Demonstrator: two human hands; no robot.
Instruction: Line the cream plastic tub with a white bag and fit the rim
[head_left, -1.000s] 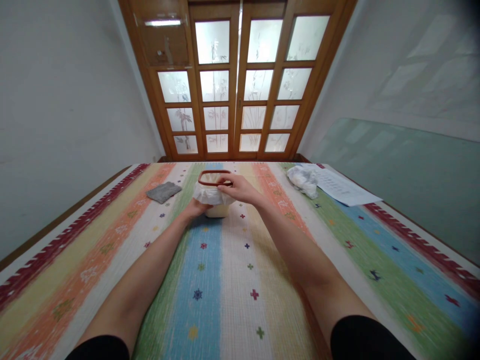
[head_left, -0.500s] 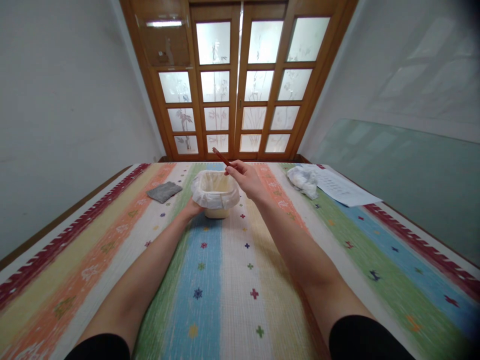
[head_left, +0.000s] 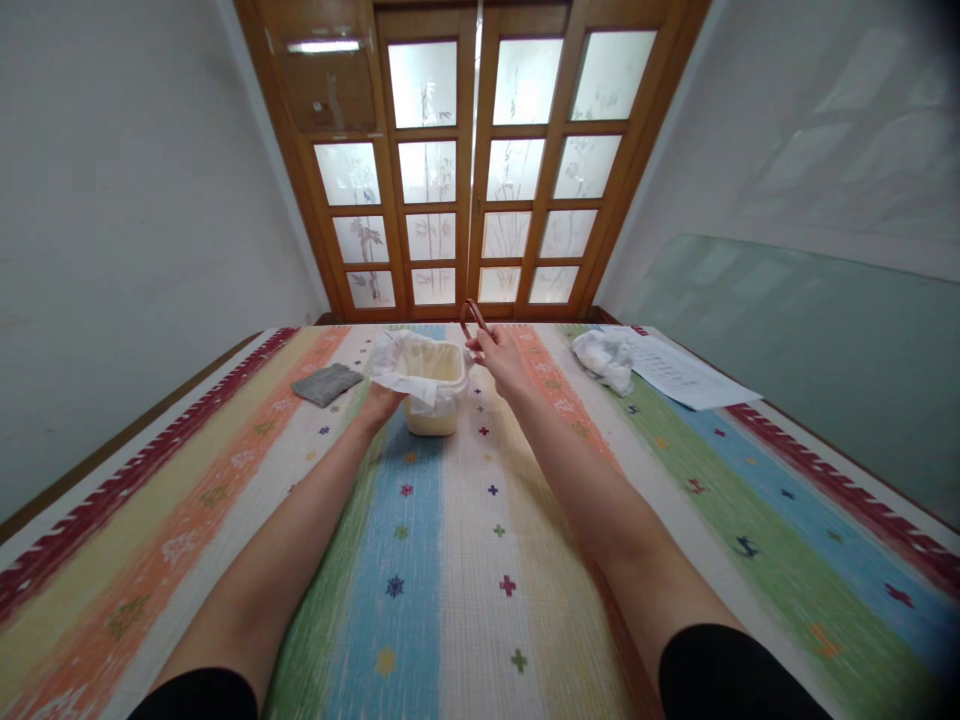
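A cream-coloured square container [head_left: 431, 418] stands on the striped tablecloth, with a thin white liner [head_left: 395, 364] over its rim. The liner is bunched toward the left, and the container's back right rim shows bare. My left hand [head_left: 381, 404] is at the container's left side, beneath the liner's edge; its fingers are mostly hidden. My right hand [head_left: 493, 356] is closed on a reddish-brown strap or band [head_left: 471, 310], which loops up above the fingers, right of the container. Its fingertips are close to the liner's right edge.
A folded grey cloth [head_left: 326, 384] lies left of the container. To the right are a crumpled white plastic bag [head_left: 604, 360] and a printed paper sheet [head_left: 679, 375]. Wooden doors with glass panes [head_left: 517, 168] stand beyond the table.
The liner has shifted left and come off part of the right rim. My left hand has moved slightly left. The brown band, which pointed up-left, now stands as a loop above my right hand.
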